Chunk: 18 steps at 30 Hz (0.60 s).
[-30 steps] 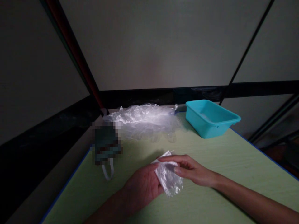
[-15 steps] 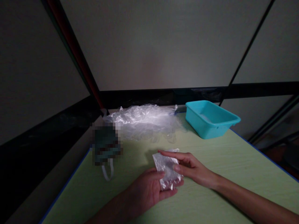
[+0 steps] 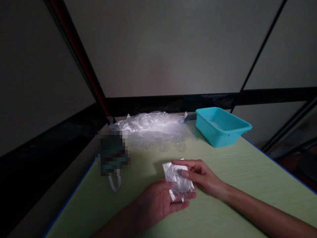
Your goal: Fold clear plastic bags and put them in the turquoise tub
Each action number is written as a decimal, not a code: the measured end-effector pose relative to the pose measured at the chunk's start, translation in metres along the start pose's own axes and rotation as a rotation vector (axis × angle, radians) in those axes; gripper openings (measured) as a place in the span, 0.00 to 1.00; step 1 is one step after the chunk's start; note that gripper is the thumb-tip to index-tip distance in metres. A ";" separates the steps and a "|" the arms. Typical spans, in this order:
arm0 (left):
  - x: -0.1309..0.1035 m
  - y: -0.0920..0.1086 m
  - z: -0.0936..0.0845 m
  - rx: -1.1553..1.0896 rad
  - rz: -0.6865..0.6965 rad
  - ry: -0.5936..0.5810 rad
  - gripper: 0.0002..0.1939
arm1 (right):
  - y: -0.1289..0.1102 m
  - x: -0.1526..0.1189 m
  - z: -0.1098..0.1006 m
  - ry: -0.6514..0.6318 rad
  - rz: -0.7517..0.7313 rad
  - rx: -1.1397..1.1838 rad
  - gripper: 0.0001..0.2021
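Observation:
A small folded square of clear, crinkled plastic, seemingly a folded plastic bag, is held between both hands above the table. My left hand supports it from below, palm up, its thumb on the near left edge and its fingers underneath. My right hand grips the far right side, the thumb on top and the index finger along the far edge. Further back lies a heap of clear plastic bags, loose and wrinkled.
A turquoise plastic basin stands at the back right of the pale green table. On the left is a blurred-out dark item with a white loop. Cabinet-like panels rise behind the table.
My right thumb and index finger have shifted slightly left over the folded plastic. The left hand stays nearly still, and the view has turned a little.

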<state>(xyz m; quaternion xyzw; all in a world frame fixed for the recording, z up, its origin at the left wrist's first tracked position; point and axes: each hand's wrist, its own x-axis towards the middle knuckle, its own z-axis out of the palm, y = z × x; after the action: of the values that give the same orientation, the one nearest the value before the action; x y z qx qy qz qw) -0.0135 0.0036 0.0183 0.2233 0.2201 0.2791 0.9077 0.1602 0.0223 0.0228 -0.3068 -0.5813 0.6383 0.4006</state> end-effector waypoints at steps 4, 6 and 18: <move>0.000 -0.001 -0.001 0.032 -0.026 -0.032 0.13 | -0.002 0.000 0.000 0.013 0.011 0.010 0.18; 0.000 -0.001 0.000 0.054 -0.044 -0.041 0.14 | -0.004 0.000 -0.001 0.025 0.013 0.001 0.19; 0.005 0.021 0.010 0.282 -0.003 0.067 0.10 | -0.058 -0.005 -0.039 0.240 -0.123 -0.117 0.19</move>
<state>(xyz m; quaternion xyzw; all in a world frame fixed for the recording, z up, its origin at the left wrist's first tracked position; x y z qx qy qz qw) -0.0131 0.0192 0.0359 0.3390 0.2874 0.2513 0.8598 0.2052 0.0371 0.0743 -0.3675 -0.5830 0.5363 0.4873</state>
